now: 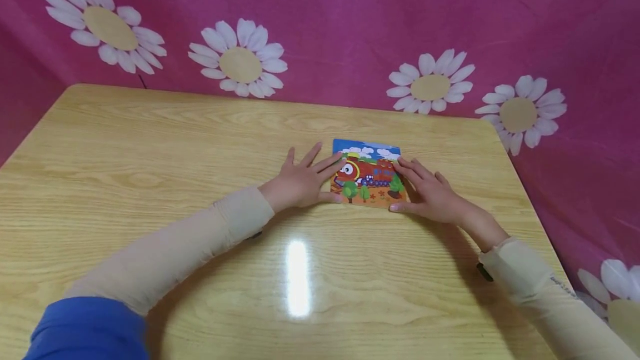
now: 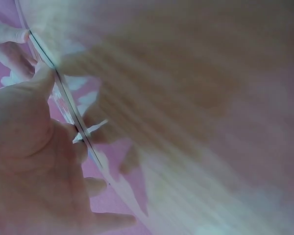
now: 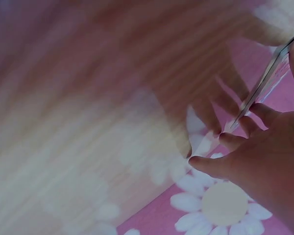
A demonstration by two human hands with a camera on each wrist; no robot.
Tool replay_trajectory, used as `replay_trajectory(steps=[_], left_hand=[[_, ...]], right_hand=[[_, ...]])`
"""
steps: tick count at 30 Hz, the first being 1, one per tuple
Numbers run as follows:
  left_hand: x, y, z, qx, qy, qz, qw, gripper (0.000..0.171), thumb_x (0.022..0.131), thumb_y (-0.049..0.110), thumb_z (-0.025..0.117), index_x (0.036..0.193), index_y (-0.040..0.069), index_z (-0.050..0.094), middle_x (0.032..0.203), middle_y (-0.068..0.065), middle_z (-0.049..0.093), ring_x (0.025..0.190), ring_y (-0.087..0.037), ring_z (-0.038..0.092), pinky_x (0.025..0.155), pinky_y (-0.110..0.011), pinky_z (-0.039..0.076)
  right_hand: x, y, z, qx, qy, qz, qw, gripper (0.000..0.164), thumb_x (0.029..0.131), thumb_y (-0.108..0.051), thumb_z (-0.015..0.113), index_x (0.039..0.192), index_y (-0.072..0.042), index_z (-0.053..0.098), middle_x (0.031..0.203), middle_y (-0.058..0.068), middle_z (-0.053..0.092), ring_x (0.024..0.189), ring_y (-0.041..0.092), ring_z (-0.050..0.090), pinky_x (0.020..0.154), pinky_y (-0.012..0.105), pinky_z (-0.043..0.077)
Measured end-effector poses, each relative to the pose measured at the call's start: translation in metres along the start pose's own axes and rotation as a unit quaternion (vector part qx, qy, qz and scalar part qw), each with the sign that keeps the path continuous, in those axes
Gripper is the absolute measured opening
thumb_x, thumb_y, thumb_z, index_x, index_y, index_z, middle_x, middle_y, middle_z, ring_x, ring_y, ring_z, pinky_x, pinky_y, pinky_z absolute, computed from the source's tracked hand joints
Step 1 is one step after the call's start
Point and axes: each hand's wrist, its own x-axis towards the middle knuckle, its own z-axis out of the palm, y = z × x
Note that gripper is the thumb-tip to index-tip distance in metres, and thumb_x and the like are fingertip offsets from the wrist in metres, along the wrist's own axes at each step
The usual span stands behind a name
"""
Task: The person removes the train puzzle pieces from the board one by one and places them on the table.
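Note:
A small rectangular picture board (image 1: 367,174) lies flat on the wooden table, showing a red cartoon train with an eye, green trees and a blue sky. My left hand (image 1: 302,182) is at its left side, fingers spread and straight, with fingertips and thumb over that edge. At the opposite side my right hand (image 1: 432,196) touches the right edge with its fingertips, thumb at the lower right corner. The left wrist view shows the board's thin edge (image 2: 68,103) beside the left palm. In the right wrist view, the board's edge (image 3: 264,81) runs along the fingertips.
The glossy wooden table (image 1: 200,143) carries a bright light reflection in front of the board. A pink cloth (image 1: 340,32) with large white daisies hangs behind the table and along its right side.

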Motion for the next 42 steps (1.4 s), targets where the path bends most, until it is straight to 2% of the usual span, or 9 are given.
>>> replay_trajectory(steps=[9, 17, 33, 42], left_hand=[[-0.032, -0.013, 0.011, -0.009, 0.008, 0.003, 0.9999, 0.085, 0.088, 0.078, 0.032, 0.157, 0.038, -0.001, 0.162, 0.016, -0.009, 0.147, -0.024, -0.017, 0.112, -0.065, -0.004], [-0.063, -0.024, 0.022, -0.018, 0.024, 0.004, 0.9995, 0.085, 0.089, 0.077, 0.034, 0.158, 0.035, 0.006, 0.163, 0.013, -0.004, 0.148, -0.027, -0.013, 0.111, -0.067, -0.002], [-0.129, -0.045, 0.047, -0.04, 0.085, 0.002, 0.9956, 0.084, 0.09, 0.071, 0.045, 0.158, 0.029, 0.018, 0.164, 0.007, 0.012, 0.149, -0.031, -0.001, 0.11, -0.07, 0.004], [-0.159, -0.05, 0.053, -0.038, 0.118, 0.008, 0.9922, 0.081, 0.092, 0.069, 0.044, 0.157, 0.026, 0.024, 0.163, 0.004, 0.019, 0.149, -0.034, 0.007, 0.108, -0.072, 0.011]], right_hand=[[-0.002, -0.026, 0.015, -0.006, 0.001, -0.015, 1.0, 0.092, 0.088, -0.046, 0.071, 0.155, -0.003, 0.025, 0.161, 0.014, 0.018, 0.147, 0.042, 0.008, 0.106, 0.074, 0.006], [-0.007, -0.049, 0.026, -0.006, -0.002, -0.025, 1.0, 0.077, 0.097, -0.045, 0.059, 0.156, -0.01, 0.025, 0.161, 0.01, 0.018, 0.148, 0.036, 0.005, 0.109, 0.07, 0.003], [-0.008, -0.108, 0.05, -0.071, 0.012, -0.065, 0.995, 0.083, 0.094, -0.054, 0.059, 0.155, -0.008, 0.028, 0.16, 0.01, 0.023, 0.149, 0.029, 0.01, 0.113, 0.063, 0.005], [-0.007, -0.129, 0.06, -0.097, 0.011, -0.085, 0.992, 0.082, 0.094, -0.057, 0.055, 0.155, -0.007, 0.029, 0.159, 0.012, 0.026, 0.149, 0.028, 0.012, 0.113, 0.063, 0.009]])
